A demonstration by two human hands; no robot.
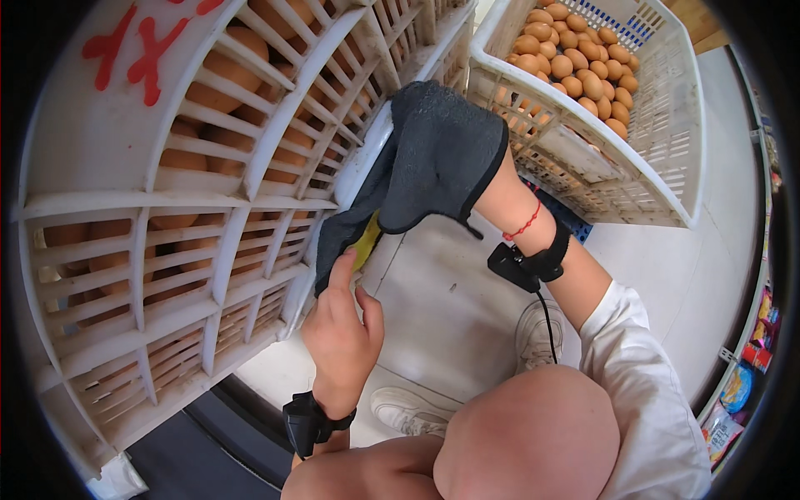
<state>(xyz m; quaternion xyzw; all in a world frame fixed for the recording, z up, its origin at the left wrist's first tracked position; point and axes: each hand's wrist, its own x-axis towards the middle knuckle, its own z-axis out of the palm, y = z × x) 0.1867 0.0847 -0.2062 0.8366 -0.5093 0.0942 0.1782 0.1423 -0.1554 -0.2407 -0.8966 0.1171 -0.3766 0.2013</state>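
Note:
A dark grey cloth [446, 154] with a black edge covers my right hand and lies along the upright edge of a white plastic crate [242, 204]. My right hand is inside its folds, so the fingers are hidden; it presses the cloth to the crate. Lower on the same edge, my left hand [342, 342] touches the cloth's bottom end beside a yellow patch [367, 242]. Its index finger is stretched out and the thumb stands apart; the other fingers are mostly hidden. Brown eggs [229, 71] show through the crate's slats.
A second white crate [583, 158], open on top and holding many brown eggs [583, 62], stands at the far right. A blue plastic piece [575, 225] is beneath it. Snack packets [737, 387] line a shelf at the right rim. My knees and shoes are close below.

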